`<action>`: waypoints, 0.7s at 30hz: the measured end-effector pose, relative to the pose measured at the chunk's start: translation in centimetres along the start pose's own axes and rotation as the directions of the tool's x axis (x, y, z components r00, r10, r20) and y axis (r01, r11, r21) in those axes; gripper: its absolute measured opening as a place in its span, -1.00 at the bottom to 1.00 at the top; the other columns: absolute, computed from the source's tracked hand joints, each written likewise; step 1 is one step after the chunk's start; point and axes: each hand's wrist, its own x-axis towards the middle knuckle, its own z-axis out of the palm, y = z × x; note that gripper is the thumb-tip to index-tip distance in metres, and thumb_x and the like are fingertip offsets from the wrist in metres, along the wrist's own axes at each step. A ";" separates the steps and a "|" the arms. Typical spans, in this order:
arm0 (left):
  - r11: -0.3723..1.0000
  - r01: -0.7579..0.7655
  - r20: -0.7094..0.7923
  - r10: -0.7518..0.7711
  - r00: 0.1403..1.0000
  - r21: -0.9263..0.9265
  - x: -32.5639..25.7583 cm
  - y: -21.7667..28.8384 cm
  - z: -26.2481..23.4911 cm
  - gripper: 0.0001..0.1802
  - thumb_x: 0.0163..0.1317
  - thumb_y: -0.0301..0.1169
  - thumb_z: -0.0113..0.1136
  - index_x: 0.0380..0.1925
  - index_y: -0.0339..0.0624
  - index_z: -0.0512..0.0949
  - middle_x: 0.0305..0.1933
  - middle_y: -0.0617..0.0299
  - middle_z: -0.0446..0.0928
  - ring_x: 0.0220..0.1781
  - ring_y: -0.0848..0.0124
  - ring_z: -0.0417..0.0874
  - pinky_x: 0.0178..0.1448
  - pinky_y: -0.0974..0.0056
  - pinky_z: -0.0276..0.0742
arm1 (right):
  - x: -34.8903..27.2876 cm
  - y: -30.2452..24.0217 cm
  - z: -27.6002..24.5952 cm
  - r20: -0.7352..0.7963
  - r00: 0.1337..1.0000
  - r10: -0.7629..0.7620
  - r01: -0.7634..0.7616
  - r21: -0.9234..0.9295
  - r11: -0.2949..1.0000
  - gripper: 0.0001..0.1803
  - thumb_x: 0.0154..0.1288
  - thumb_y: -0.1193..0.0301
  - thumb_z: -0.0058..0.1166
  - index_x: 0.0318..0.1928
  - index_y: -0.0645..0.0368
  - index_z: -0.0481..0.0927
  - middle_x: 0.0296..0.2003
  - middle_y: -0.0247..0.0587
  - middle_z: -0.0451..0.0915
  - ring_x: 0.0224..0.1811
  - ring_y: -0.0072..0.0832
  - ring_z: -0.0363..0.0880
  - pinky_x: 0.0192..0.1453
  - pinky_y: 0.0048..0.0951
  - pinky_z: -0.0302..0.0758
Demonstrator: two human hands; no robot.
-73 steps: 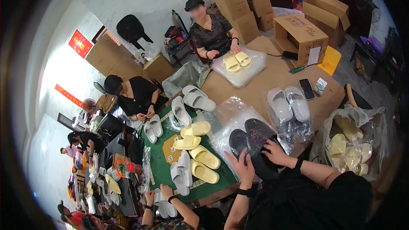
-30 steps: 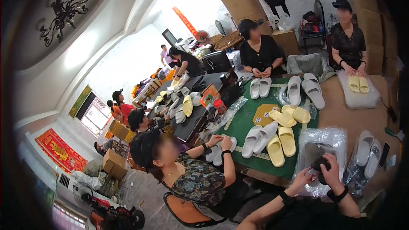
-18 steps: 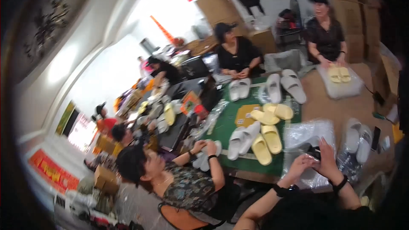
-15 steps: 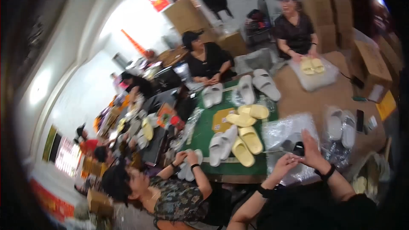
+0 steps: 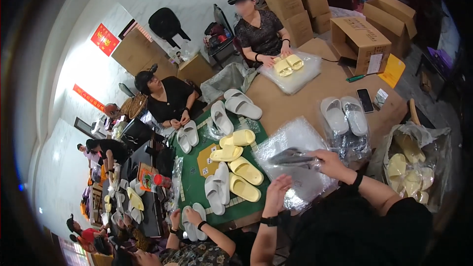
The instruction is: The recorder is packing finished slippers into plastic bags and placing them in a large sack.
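Note:
My right hand (image 5: pixel 331 163) is closed on the near end of a grey slipper (image 5: pixel 290 157), which lies over a stack of clear plastic bags (image 5: pixel 315 140). The slipper's outline is partly lost against the shiny plastic. Close by on the left, my left hand (image 5: pixel 279 193) is raised over the table edge with its fingers apart and nothing in it. To the left of the bags sit yellow slippers (image 5: pixel 245 171) and a white pair (image 5: pixel 217 187) on a green mat (image 5: pixel 197 148).
White slippers in clear wrap (image 5: pixel 344 116) lie to the right, with a phone (image 5: pixel 364 100) beside them. A sack of yellow slippers (image 5: pixel 419 133) stands at the right. Across the table, a person touches yellow slippers (image 5: pixel 288 65) on stacked plastic. Other people sit at the left.
My view has swung to the right. My hands, close together before, have parted; the right one now grips the grey slipper over the plastic bags.

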 end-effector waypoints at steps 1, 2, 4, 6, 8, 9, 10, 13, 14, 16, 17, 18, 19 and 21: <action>0.999 -0.038 -0.129 0.040 0.991 0.018 0.3 -0.4 -3.0 -0.59 0.15 -0.55 -0.05 0.04 -0.31 0.26 -0.06 0.05 0.43 -0.09 0.27 0.49 0.04 0.26 0.40 | 0.3 -1.9 -0.7 0.057 0.993 0.103 -0.102 -0.020 0.995 -0.63 0.00 0.46 0.11 -0.10 0.21 0.52 -0.23 -0.06 0.54 -0.19 -0.21 0.51 -0.12 -0.37 0.42; 0.998 -0.057 -0.233 0.064 0.970 0.037 1.0 -0.8 -5.3 -0.59 0.15 -0.52 -0.06 0.05 -0.31 0.25 -0.10 0.09 0.44 -0.14 0.31 0.50 -0.01 0.29 0.42 | 0.0 -2.3 -0.9 0.064 0.993 0.101 -0.100 -0.019 0.995 -0.63 0.00 0.46 0.11 -0.10 0.21 0.52 -0.23 -0.06 0.54 -0.19 -0.21 0.51 -0.12 -0.37 0.42; 0.932 0.065 -0.446 0.109 0.888 0.357 2.6 -0.8 -8.5 -0.56 0.19 -0.48 -0.09 0.11 -0.30 0.22 -0.16 0.15 0.43 -0.24 0.48 0.46 -0.17 0.44 0.42 | -0.7 -2.0 -1.3 -0.058 0.996 0.068 -0.067 0.023 0.997 -0.62 -0.01 0.44 0.17 -0.10 0.20 0.52 -0.23 -0.05 0.54 -0.21 -0.21 0.53 -0.13 -0.39 0.43; 0.799 0.114 -0.490 0.243 0.837 0.591 4.7 -1.4 -12.7 -0.54 0.13 -0.49 -0.05 0.09 -0.26 0.28 -0.15 0.08 0.49 -0.19 0.32 0.54 -0.15 0.30 0.44 | -1.3 -2.9 -1.5 -0.040 0.994 0.105 -0.105 0.009 0.994 -0.62 -0.01 0.44 0.19 -0.11 0.19 0.53 -0.25 -0.06 0.55 -0.22 -0.21 0.53 -0.13 -0.39 0.43; 0.644 0.086 -0.456 0.434 0.777 0.760 6.4 -1.8 -18.4 -0.52 0.11 -0.43 -0.02 0.09 -0.24 0.29 -0.10 -0.02 0.48 -0.13 0.22 0.53 -0.08 0.24 0.42 | -1.7 -4.8 -1.3 0.042 0.998 0.042 -0.043 0.012 0.999 -0.62 -0.02 0.44 0.18 -0.10 0.17 0.53 -0.23 -0.07 0.56 -0.19 -0.19 0.53 -0.11 -0.37 0.44; 0.438 0.081 -0.346 0.568 0.747 0.895 7.3 -1.0 -16.5 -0.49 0.09 -0.36 0.00 0.10 -0.21 0.31 -0.05 -0.12 0.47 -0.07 0.12 0.52 -0.01 0.18 0.39 | -2.2 -4.4 -1.4 0.024 0.999 0.037 -0.037 -0.021 0.999 -0.63 -0.01 0.48 0.14 -0.10 0.16 0.53 -0.21 -0.08 0.56 -0.17 -0.17 0.52 -0.08 -0.34 0.44; 0.221 0.358 -0.420 0.451 0.788 0.907 7.7 0.3 -15.0 -0.41 0.05 -0.24 0.02 0.13 -0.16 0.30 -0.02 -0.22 0.44 0.04 -0.02 0.44 0.12 0.07 0.29 | -2.7 -3.8 -1.5 0.002 0.998 0.065 -0.065 -0.039 0.997 -0.63 -0.01 0.48 0.14 -0.10 0.16 0.53 -0.21 -0.08 0.56 -0.17 -0.17 0.52 -0.08 -0.34 0.44; 0.173 0.418 -0.450 0.445 0.774 0.892 8.8 1.6 -18.2 -0.38 0.06 -0.15 0.01 0.18 -0.02 0.27 -0.03 -0.17 0.46 0.01 -0.15 0.41 0.17 0.02 0.23 | -3.9 -5.0 -1.1 0.074 0.996 0.041 -0.036 -0.060 0.998 -0.61 0.00 0.56 0.03 -0.07 0.13 0.51 -0.18 -0.10 0.55 -0.13 -0.17 0.50 -0.04 -0.31 0.42; 0.157 0.453 -0.473 0.447 0.759 0.877 9.5 1.5 -20.1 -0.37 0.07 -0.11 0.01 0.20 0.07 0.24 0.00 -0.26 0.40 -0.01 -0.19 0.40 0.17 0.01 0.23 | -4.1 -5.5 -0.9 0.069 0.997 0.042 -0.037 -0.067 0.997 -0.61 0.00 0.56 0.03 -0.07 0.13 0.51 -0.18 -0.10 0.55 -0.13 -0.17 0.50 -0.04 -0.31 0.42; -0.014 0.531 -0.465 0.465 0.753 0.847 11.4 1.5 -20.8 -0.37 0.08 -0.07 0.00 0.21 0.14 0.23 0.01 -0.35 0.34 0.01 -0.18 0.38 0.16 -0.01 0.24 | -4.7 -5.7 -0.9 0.109 0.985 0.133 -0.127 -0.061 0.990 -0.60 0.01 0.57 0.03 -0.05 0.12 0.50 -0.18 -0.10 0.55 -0.13 -0.17 0.50 -0.05 -0.32 0.43; -0.031 0.507 -0.441 0.448 0.777 0.861 12.3 1.5 -21.3 -0.37 0.08 -0.07 0.00 0.21 0.14 0.23 0.01 -0.35 0.34 0.01 -0.18 0.38 0.16 -0.01 0.24 | -4.9 -5.7 -0.8 0.113 0.981 0.158 -0.153 -0.048 0.987 -0.60 0.02 0.59 0.01 -0.04 0.12 0.50 -0.19 -0.10 0.55 -0.14 -0.18 0.50 -0.06 -0.33 0.43; 0.012 0.516 -0.473 0.420 0.775 0.857 12.9 1.5 -22.1 -0.35 0.09 -0.04 -0.01 0.22 0.12 0.21 0.03 -0.32 0.33 0.04 -0.15 0.37 0.16 0.00 0.25 | -5.0 -6.0 -0.8 0.087 0.979 0.183 -0.178 -0.063 0.982 -0.60 0.02 0.59 0.01 -0.04 0.12 0.50 -0.19 -0.10 0.55 -0.14 -0.18 0.50 -0.06 -0.33 0.43; 0.055 0.527 -0.505 0.390 0.770 0.848 13.5 1.6 -23.0 -0.33 0.09 -0.02 -0.01 0.23 0.10 0.19 0.05 -0.29 0.33 0.07 -0.12 0.36 0.16 0.01 0.25 | -5.0 -6.4 -0.8 0.115 0.967 0.225 -0.218 -0.071 0.973 -0.60 0.02 0.59 0.01 -0.04 0.13 0.49 -0.19 -0.09 0.55 -0.15 -0.18 0.51 -0.07 -0.33 0.44; 0.258 0.540 -0.596 0.425 0.682 0.801 12.0 2.9 -26.2 -0.30 0.11 -0.04 0.00 0.24 -0.01 0.15 0.10 -0.22 0.32 0.12 -0.05 0.36 0.15 0.04 0.28 | -4.4 -6.3 0.1 0.116 0.983 0.146 -0.141 -0.051 0.989 -0.61 0.03 0.59 0.01 -0.05 0.16 0.49 -0.22 -0.07 0.54 -0.17 -0.16 0.51 -0.10 -0.33 0.44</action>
